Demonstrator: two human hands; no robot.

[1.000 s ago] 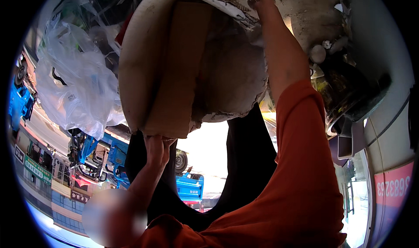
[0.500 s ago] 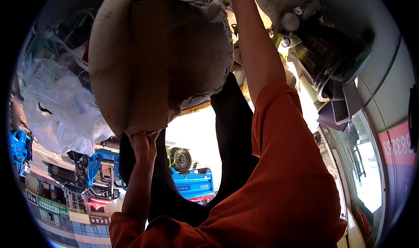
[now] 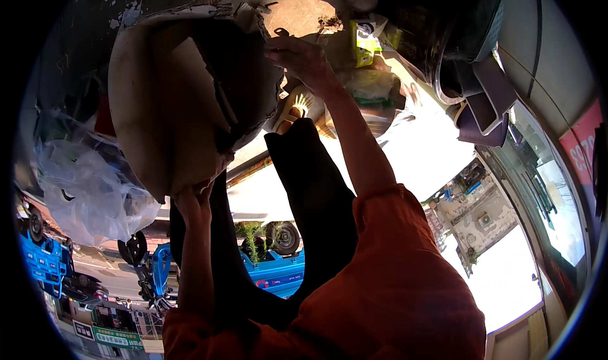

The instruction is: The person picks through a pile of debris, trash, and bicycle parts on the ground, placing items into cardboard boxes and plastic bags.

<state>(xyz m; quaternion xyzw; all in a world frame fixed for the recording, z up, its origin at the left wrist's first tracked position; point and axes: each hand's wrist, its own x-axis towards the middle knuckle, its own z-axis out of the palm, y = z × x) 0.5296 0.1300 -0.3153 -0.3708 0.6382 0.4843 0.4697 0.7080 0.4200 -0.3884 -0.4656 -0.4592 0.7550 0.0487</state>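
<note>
A large, box-like piece of cardboard is held up before me, its rim ragged and torn along the top and right side. Its inside is deep in shadow, with a paler patch at the middle. My left hand grips the cardboard's lower edge, the fingertips partly hidden by it. At the upper right rim is my right hand, its fingers bent and drawn together beside the torn edge. Whether they pinch the cardboard or some small thing is too dark to tell. A dark looped thing shows just above those fingers.
Clear plastic bags are heaped at the left. On the right are a dark bucket-like container, a purple-grey bin and a yellow-green packet. A bundled bag lies beyond my right forearm. A blue vehicle shows between my legs.
My right hand has come down and left from the top edge to the cardboard's right rim. The cardboard has shifted left and tilted; my left hand still grips its lower edge. The view has turned.
</note>
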